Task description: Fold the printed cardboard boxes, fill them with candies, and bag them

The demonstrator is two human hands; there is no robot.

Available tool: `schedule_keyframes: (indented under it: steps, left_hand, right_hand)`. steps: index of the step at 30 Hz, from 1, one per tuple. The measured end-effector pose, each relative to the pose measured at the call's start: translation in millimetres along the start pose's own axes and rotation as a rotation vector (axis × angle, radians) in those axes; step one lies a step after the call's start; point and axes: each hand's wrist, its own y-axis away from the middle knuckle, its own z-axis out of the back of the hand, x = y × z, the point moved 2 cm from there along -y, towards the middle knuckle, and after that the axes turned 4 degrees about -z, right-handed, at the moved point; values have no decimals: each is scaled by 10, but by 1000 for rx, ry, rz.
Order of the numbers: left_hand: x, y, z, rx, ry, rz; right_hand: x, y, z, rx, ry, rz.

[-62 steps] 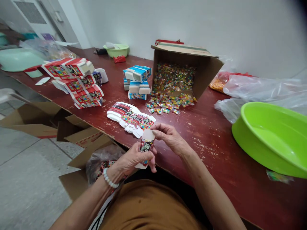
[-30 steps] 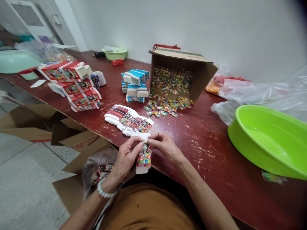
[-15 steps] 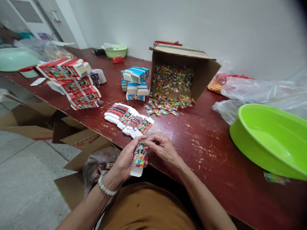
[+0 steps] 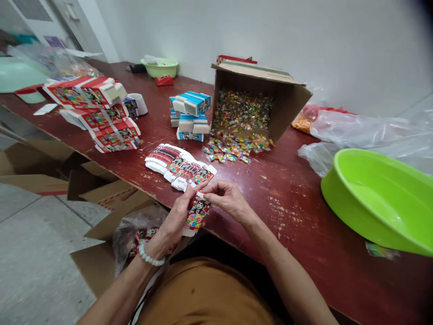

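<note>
A small printed carton [image 4: 197, 214], red with a cartoon figure, is held upright over the near edge of the dark red table [image 4: 291, 198]. My left hand [image 4: 178, 216] wraps around its left side. My right hand [image 4: 227, 200] pinches the flap at its top end. Just beyond my hands lies a fanned stack of flat, unfolded cartons [image 4: 177, 168] of the same print.
A tipped cardboard box [image 4: 260, 99] spills wrapped candies [image 4: 230, 151]. Piles of folded red cartons [image 4: 101, 115] and blue cartons [image 4: 190, 115] stand behind. A lime green basin [image 4: 379, 198] and plastic bags [image 4: 358, 131] sit right. Open cardboard boxes [image 4: 98, 198] lie on the floor left.
The carton has been turned in my hands from flap-open and upright to tilted, and my right fingers have pressed down on its top flap. The view has shifted slightly.
</note>
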Motion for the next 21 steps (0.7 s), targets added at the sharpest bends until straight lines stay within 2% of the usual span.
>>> schedule_keyframes:
  steps: [4, 10, 15, 18, 21]
  left_hand:
    - [42, -14, 54, 29, -4, 35]
    - [39, -30, 70, 16, -54, 22]
    - [53, -69, 32, -65, -10, 85]
    - [79, -116, -1, -86, 50, 123]
    - [118, -142, -37, -93, 65, 144]
  right_hand:
    - [-31, 18, -16, -42, 103, 44]
    - [-49, -6, 2, -40, 95, 10]
    - [-5, 39, 15, 151, 144, 30]
    - [-30, 93, 28, 156, 194, 99]
    - [-99, 19, 99, 195, 164, 79]
